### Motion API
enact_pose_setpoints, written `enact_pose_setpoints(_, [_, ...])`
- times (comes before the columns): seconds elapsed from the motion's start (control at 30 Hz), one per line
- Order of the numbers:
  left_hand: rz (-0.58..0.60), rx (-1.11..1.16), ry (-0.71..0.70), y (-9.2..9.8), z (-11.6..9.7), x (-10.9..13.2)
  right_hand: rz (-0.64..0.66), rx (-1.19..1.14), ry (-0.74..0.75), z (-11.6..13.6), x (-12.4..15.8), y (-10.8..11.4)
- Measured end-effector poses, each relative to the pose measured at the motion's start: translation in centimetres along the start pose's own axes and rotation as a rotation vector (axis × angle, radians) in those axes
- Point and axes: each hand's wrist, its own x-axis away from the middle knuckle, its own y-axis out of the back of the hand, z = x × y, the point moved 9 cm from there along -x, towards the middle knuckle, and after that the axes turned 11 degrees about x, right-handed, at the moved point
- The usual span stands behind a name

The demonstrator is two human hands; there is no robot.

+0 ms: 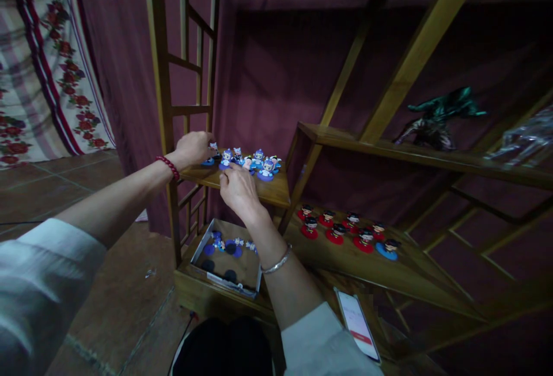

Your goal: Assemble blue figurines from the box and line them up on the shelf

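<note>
Several small purple, blue and white figurines (pixel 258 158) on round bases stand on the upper left wooden shelf (pixel 276 193). My left hand (pixel 194 149), with a red bead bracelet at the wrist, is closed at the far-left figurine (pixel 212 149), whose base shows below the fingers. In front of the shelf, my right hand (pixel 240 187) has its fingers bent together at the base of a purple-haired figurine (pixel 227 157). Its fingertips are partly hidden. Below the shelf, an open cardboard box (pixel 254 284) contains more purple figurines and dark round discs.
Red-based figurines (pixel 337 233) and one blue-based figurine (pixel 387 249) stand in rows on the lower right shelf. A phone (pixel 358 324) with its screen lit lies below them. A dark greenish statue (pixel 444 117) occupies the upper right shelf. A wooden post (pixel 159 76) rises beside my left hand.
</note>
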Motion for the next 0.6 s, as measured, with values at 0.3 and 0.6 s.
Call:
enact_pose_setpoints(0.3, [-0.031, -0.03, 0.02, 1.1, 0.2, -0.5, -0.009, 0.0, 0.027, -0.1, 0.0, 0.0])
enact_pose_setpoints(0.6, [-0.04, -0.061, -0.076, -0.2, 0.9, -0.7, 0.003, 0.018, 0.018, 0.0, -0.1, 0.2])
